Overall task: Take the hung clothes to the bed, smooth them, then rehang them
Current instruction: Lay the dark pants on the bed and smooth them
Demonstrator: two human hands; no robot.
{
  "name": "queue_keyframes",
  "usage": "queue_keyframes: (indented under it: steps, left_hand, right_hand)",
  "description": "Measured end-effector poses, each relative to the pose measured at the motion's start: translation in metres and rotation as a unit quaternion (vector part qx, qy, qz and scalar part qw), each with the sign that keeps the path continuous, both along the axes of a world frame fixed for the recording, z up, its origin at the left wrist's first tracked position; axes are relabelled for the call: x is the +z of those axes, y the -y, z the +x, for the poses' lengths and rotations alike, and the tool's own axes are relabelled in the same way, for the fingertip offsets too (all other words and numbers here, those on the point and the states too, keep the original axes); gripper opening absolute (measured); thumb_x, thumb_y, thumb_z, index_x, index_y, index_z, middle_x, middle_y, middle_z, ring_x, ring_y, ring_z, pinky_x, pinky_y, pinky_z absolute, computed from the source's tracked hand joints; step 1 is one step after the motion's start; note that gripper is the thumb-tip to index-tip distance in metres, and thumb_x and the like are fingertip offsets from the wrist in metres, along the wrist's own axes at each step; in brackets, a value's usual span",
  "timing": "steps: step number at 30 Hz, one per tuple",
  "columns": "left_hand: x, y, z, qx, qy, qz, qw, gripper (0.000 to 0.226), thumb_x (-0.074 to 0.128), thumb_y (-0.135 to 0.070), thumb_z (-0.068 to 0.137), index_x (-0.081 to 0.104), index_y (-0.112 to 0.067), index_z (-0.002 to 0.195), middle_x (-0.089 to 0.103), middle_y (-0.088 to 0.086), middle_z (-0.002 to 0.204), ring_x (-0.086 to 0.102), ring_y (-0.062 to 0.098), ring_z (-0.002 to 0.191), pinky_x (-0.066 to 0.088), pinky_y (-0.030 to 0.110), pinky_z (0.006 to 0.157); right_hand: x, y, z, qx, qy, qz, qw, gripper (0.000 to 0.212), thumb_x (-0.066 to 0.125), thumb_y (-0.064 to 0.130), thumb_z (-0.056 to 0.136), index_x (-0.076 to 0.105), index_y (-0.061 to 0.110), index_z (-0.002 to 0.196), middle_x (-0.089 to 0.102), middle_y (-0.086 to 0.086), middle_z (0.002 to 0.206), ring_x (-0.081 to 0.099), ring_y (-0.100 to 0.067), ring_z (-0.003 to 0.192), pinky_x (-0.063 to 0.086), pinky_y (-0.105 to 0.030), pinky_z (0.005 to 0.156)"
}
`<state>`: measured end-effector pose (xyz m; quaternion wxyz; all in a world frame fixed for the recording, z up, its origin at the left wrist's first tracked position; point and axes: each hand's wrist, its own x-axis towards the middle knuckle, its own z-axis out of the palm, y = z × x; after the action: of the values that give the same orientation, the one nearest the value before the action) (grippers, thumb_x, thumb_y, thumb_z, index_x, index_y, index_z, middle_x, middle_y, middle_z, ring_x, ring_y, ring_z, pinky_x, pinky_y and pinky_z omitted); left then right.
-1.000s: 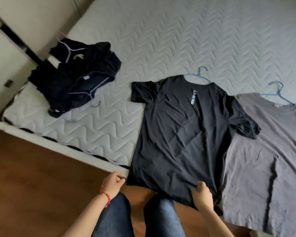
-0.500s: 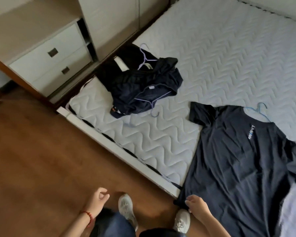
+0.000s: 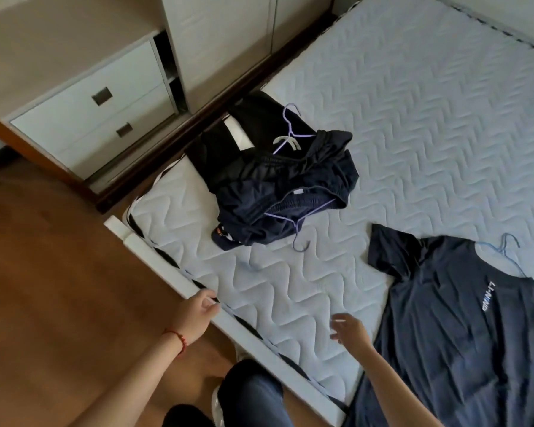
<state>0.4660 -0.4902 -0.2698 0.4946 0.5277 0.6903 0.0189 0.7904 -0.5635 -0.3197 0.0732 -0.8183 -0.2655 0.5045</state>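
Both hands are free of cloth: the left hand hangs at about 7 o'clock over the near edge of the bed, fingers loosely curled and holding nothing, while the right hand hovers at about 6 o'clock above bare mattress with its fingers spread. The navy T-shirt lies flat at 4 o'clock, its blue hanger poking from the collar; white lettering on the chest looks like "LI-NING", though it is small and blurred. At roughly 12 o'clock from the hands sits the crumpled pile of dark clothes, bunched near the bed's left edge with two purple hangers tangled through it and a pale logo mark near the top that I cannot read. That pile seems the next job. The fabric looks thin, soft and light, perhaps slippery sportswear, so it should lift with little effort but will sag and fold on itself; the hangers are the only stiff parts. A sound hold would be the hook or shoulders of one hanger, drawing each garment out singly so the wires do not snag, then flattening it with open palms. A white drawer unit stands at 10 o'clock beyond the wooden floor.
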Motion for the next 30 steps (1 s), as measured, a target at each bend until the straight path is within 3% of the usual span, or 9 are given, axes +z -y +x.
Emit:
queue_keyframes:
  steps: [3, 6, 8, 10, 12, 17, 21, 25, 30]
  left_hand:
    - [0.005, -0.054, 0.014, -0.002, 0.007, 0.004, 1.0, 0.029, 0.054, -0.02, 0.089, 0.055, -0.012, 0.117, 0.063, 0.008, 0.105, 0.059, 0.021, 0.102, 0.041, 0.024, 0.082]
    - [0.001, -0.107, 0.027, 0.004, 0.007, 0.03, 1.0, 0.029, 0.054, -0.017, 0.09, 0.055, -0.008, 0.118, 0.062, 0.01, 0.101, 0.057, 0.021, 0.099, 0.038, 0.022, 0.081]
    - [-0.011, -0.14, 0.034, 0.001, -0.002, 0.064, 0.998, 0.029, 0.055, -0.015, 0.089, 0.056, -0.007, 0.117, 0.065, 0.013, 0.105, 0.059, 0.024, 0.101, 0.04, 0.024, 0.083]
    - [-0.027, -0.166, 0.041, -0.007, -0.02, 0.091, 0.996, 0.031, 0.056, -0.015, 0.088, 0.056, -0.006, 0.118, 0.064, 0.014, 0.111, 0.059, 0.026, 0.106, 0.043, 0.027, 0.086]
    - [-0.046, -0.183, 0.048, -0.04, -0.056, 0.127, 0.99, 0.034, 0.057, -0.015, 0.087, 0.055, -0.005, 0.12, 0.06, 0.015, 0.117, 0.055, 0.029, 0.112, 0.045, 0.034, 0.091]
    - [-0.088, -0.204, 0.068, -0.241, -0.182, 0.268, 0.915, 0.054, 0.079, -0.016, 0.064, 0.059, -0.005, 0.113, 0.063, 0.017, 0.115, 0.062, 0.036, 0.104, 0.057, 0.045, 0.076]
    - [-0.123, -0.217, 0.089, -0.349, -0.23, 0.285, 0.862, 0.072, 0.084, -0.03, 0.053, 0.055, -0.013, 0.117, 0.064, 0.011, 0.118, 0.063, 0.031, 0.107, 0.053, 0.044, 0.084]
    - [-0.146, -0.227, 0.1, -0.379, -0.289, 0.267, 0.838, 0.079, 0.087, -0.037, 0.043, 0.06, -0.014, 0.114, 0.065, 0.01, 0.11, 0.064, 0.03, 0.1, 0.051, 0.044, 0.086]
    - [-0.165, -0.237, 0.101, -0.391, -0.311, 0.317, 0.807, 0.059, 0.079, -0.015, 0.051, 0.062, -0.01, 0.107, 0.066, 0.012, 0.098, 0.065, 0.031, 0.087, 0.053, 0.038, 0.074]
  right_hand:
    - [-0.005, -0.083, 0.015, -0.002, 0.003, 0.026, 1.0, 0.011, 0.055, 0.01, 0.088, 0.058, 0.018, 0.095, 0.061, -0.006, 0.09, 0.059, 0.002, 0.05, 0.046, -0.019, 0.06]
    - [-0.012, -0.164, 0.03, -0.023, 0.018, 0.061, 0.998, 0.021, 0.055, 0.011, 0.087, 0.062, 0.008, 0.107, 0.062, -0.005, 0.076, 0.059, -0.006, 0.051, 0.043, -0.023, 0.059]
    - [-0.019, -0.209, 0.039, -0.004, 0.039, 0.08, 0.996, 0.026, 0.055, 0.01, 0.087, 0.062, 0.005, 0.111, 0.065, -0.009, 0.08, 0.063, -0.011, 0.059, 0.043, -0.026, 0.06]
    - [-0.025, -0.244, 0.045, 0.038, 0.074, 0.099, 0.992, 0.028, 0.054, 0.01, 0.088, 0.06, 0.005, 0.114, 0.067, -0.015, 0.101, 0.068, -0.02, 0.083, 0.047, -0.034, 0.076]
    - [-0.034, -0.27, 0.054, 0.086, 0.126, 0.114, 0.982, 0.032, 0.052, 0.01, 0.089, 0.054, 0.007, 0.121, 0.062, -0.015, 0.118, 0.06, -0.031, 0.106, 0.044, -0.036, 0.088]
    - [-0.074, -0.302, 0.082, 0.219, 0.267, 0.124, 0.93, 0.055, 0.052, 0.003, 0.083, 0.037, 0.01, 0.136, 0.04, -0.015, 0.141, 0.039, -0.036, 0.126, 0.037, -0.047, 0.099]
    - [-0.11, -0.301, 0.101, 0.317, 0.296, 0.092, 0.897, 0.07, 0.06, 0.008, 0.082, 0.026, 0.01, 0.143, 0.028, -0.012, 0.15, 0.028, -0.032, 0.136, 0.028, -0.046, 0.109]
    - [-0.134, -0.302, 0.105, 0.325, 0.326, 0.155, 0.874, 0.066, 0.066, 0.018, 0.08, 0.036, 0.005, 0.137, 0.042, -0.015, 0.141, 0.033, -0.034, 0.133, 0.029, -0.047, 0.108]
    - [-0.148, -0.302, 0.107, 0.375, 0.394, 0.214, 0.811, 0.057, 0.075, 0.016, 0.069, 0.052, -0.003, 0.117, 0.06, -0.021, 0.111, 0.053, -0.04, 0.11, 0.041, -0.049, 0.094]
